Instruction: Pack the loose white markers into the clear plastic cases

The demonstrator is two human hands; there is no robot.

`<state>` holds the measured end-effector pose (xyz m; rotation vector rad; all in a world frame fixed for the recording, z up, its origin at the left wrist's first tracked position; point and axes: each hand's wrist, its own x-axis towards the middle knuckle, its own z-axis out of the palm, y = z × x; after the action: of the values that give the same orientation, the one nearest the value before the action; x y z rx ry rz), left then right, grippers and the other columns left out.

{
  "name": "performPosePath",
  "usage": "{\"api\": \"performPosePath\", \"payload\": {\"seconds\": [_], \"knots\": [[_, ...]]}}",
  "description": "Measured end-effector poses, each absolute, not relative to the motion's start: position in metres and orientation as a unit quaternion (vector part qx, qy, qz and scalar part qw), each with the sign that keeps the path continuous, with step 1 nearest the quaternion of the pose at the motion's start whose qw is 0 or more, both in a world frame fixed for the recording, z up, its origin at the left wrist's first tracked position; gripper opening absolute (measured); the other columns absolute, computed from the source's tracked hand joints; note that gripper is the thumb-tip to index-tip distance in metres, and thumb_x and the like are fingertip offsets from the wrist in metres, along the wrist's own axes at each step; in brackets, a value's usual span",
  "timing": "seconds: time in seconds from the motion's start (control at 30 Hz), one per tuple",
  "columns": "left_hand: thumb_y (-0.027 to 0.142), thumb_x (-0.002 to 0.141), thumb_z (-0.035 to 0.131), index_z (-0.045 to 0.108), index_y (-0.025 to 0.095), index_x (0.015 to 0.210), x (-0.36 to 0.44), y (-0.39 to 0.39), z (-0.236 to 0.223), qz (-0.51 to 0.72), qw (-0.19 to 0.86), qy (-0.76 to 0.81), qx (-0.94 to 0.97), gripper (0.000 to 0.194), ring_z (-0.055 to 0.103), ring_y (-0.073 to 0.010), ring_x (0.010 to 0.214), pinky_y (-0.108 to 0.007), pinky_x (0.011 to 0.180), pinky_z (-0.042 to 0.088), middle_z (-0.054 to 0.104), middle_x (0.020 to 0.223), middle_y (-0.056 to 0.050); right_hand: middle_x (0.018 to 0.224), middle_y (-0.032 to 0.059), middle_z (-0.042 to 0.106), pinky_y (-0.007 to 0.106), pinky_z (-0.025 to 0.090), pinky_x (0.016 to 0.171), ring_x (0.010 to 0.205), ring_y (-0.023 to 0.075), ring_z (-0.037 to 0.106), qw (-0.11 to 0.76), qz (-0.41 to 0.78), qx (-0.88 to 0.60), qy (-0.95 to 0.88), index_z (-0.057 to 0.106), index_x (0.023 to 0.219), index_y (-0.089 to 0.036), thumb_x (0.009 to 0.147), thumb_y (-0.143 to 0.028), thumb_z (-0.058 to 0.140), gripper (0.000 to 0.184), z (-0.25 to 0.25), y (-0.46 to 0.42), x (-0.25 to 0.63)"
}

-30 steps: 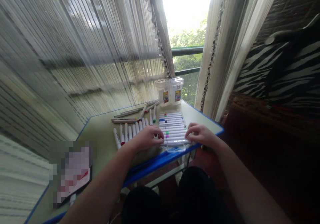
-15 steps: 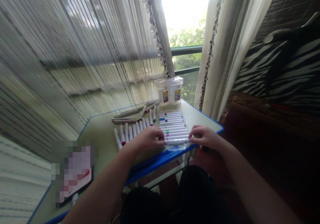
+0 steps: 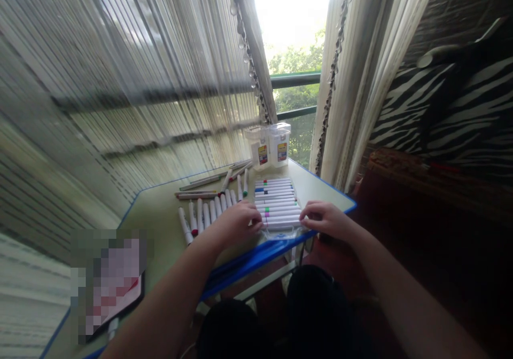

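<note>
A clear plastic case lies near the table's front edge, with several white markers side by side in it, some with coloured bands. My left hand has its fingers curled at the left end of the nearest white marker. At that marker's right end, my right hand closes in a pinch. The exact fingertip contact is too small to see clearly. Left of the case, more loose markers form a slanting row, partly hidden by my left hand.
Two clear plastic containers with labels stand at the table's back corner. Pencils and a few markers lie behind the loose row. A blurred-out device rests at the left. The table has a blue edge; curtains hang beyond it.
The view has shifted slightly. Both hands stay at the ends of the nearest marker, whose printed dark marks, visible before, no longer show.
</note>
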<state>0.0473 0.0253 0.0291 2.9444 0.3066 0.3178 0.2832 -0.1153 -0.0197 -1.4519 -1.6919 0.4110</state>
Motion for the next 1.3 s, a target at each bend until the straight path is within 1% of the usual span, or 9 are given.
{"api": "performPosePath", "payload": {"seconds": [0.17, 0.3, 0.5, 0.67, 0.8, 0.93, 1.1, 1.23, 1.3], "knots": [[0.026, 0.085, 0.055, 0.069, 0.017, 0.074, 0.0475, 0.0238, 0.0285, 0.109, 0.07, 0.11, 0.985, 0.02, 0.052, -0.016, 0.077, -0.028, 0.076, 0.04, 0.064, 0.076, -0.006, 0.068, 0.0024, 0.057, 0.024, 0.038, 0.055, 0.058, 0.0108, 0.047, 0.423, 0.154, -0.582, -0.677, 0.071, 0.077, -0.017, 0.079, -0.035, 0.061, 0.02, -0.0201, -0.1171, 0.2805], [0.02, 0.086, 0.053, 0.069, 0.017, 0.075, 0.0493, 0.0236, 0.0282, 0.114, 0.048, 0.128, 0.984, 0.019, 0.053, -0.0175, 0.081, -0.029, 0.077, 0.041, 0.065, 0.081, -0.007, 0.069, 0.0017, 0.057, 0.024, 0.037, 0.053, 0.057, 0.0105, 0.046, 0.414, 0.166, -0.585, -0.677, 0.071, 0.079, -0.018, 0.078, -0.034, 0.062, 0.018, -0.0175, -0.1174, 0.2795], [0.021, 0.086, 0.052, 0.068, 0.017, 0.077, 0.049, 0.0239, 0.0274, 0.115, 0.033, 0.139, 0.983, 0.018, 0.054, -0.0187, 0.083, -0.029, 0.077, 0.042, 0.065, 0.084, -0.007, 0.068, 0.0015, 0.056, 0.024, 0.036, 0.052, 0.055, 0.0101, 0.045, 0.413, 0.167, -0.593, -0.671, 0.071, 0.079, -0.017, 0.078, -0.033, 0.061, 0.018, -0.0178, -0.1167, 0.2802], [0.026, 0.083, 0.058, 0.07, 0.021, 0.081, 0.046, 0.0255, 0.0252, 0.125, 0.069, 0.104, 0.984, 0.013, 0.056, -0.0175, 0.086, -0.029, 0.08, 0.042, 0.065, 0.088, -0.005, 0.071, 0.0037, 0.06, 0.025, 0.038, 0.055, 0.058, 0.0119, 0.049, 0.423, 0.157, -0.594, -0.666, 0.072, 0.079, -0.017, 0.081, -0.038, 0.059, 0.025, -0.0214, -0.1162, 0.2801], [0.027, 0.084, 0.057, 0.073, 0.022, 0.082, 0.0441, 0.0268, 0.0234, 0.121, 0.082, 0.104, 0.984, 0.017, 0.057, -0.0159, 0.082, -0.028, 0.075, 0.042, 0.064, 0.092, -0.005, 0.071, 0.0041, 0.06, 0.026, 0.038, 0.054, 0.058, 0.0124, 0.049, 0.43, 0.155, -0.6, -0.657, 0.072, 0.079, -0.018, 0.082, -0.043, 0.058, 0.029, -0.0211, -0.1156, 0.2773], [0.026, 0.082, 0.058, 0.074, 0.023, 0.083, 0.0434, 0.0242, 0.0249, 0.116, 0.079, 0.114, 0.983, 0.017, 0.058, -0.0149, 0.078, -0.027, 0.074, 0.043, 0.064, 0.091, -0.005, 0.067, 0.0026, 0.057, 0.025, 0.037, 0.052, 0.054, 0.0106, 0.045, 0.432, 0.151, -0.596, -0.66, 0.072, 0.078, -0.017, 0.081, -0.043, 0.059, 0.029, -0.0207, -0.1163, 0.2767], [0.028, 0.081, 0.057, 0.075, 0.022, 0.084, 0.0441, 0.0193, 0.0304, 0.105, 0.106, 0.13, 0.98, 0.019, 0.058, -0.0137, 0.075, -0.026, 0.073, 0.044, 0.065, 0.089, -0.004, 0.068, 0.0037, 0.058, 0.026, 0.039, 0.056, 0.059, 0.012, 0.051, 0.432, 0.161, -0.584, -0.668, 0.072, 0.073, -0.016, 0.083, -0.045, 0.058, 0.034, -0.0223, -0.1181, 0.2792], [0.026, 0.083, 0.052, 0.074, 0.018, 0.078, 0.0454, 0.021, 0.0305, 0.135, 0.111, 0.141, 0.974, 0.024, 0.058, -0.0137, 0.073, -0.026, 0.072, 0.044, 0.066, 0.083, -0.005, 0.065, 0.0038, 0.057, 0.027, 0.039, 0.057, 0.06, 0.0131, 0.052, 0.433, 0.171, -0.587, -0.663, 0.072, 0.07, -0.015, 0.083, -0.045, 0.057, 0.036, -0.0207, -0.1176, 0.279], [0.024, 0.082, 0.052, 0.073, 0.017, 0.074, 0.0458, 0.0228, 0.0293, 0.156, 0.1, 0.144, 0.972, 0.024, 0.058, -0.0142, 0.073, -0.026, 0.072, 0.044, 0.067, 0.08, -0.005, 0.065, 0.0042, 0.058, 0.027, 0.04, 0.058, 0.061, 0.014, 0.053, 0.43, 0.178, -0.59, -0.66, 0.072, 0.07, -0.016, 0.083, -0.045, 0.056, 0.036, -0.0182, -0.1176, 0.279]]}}
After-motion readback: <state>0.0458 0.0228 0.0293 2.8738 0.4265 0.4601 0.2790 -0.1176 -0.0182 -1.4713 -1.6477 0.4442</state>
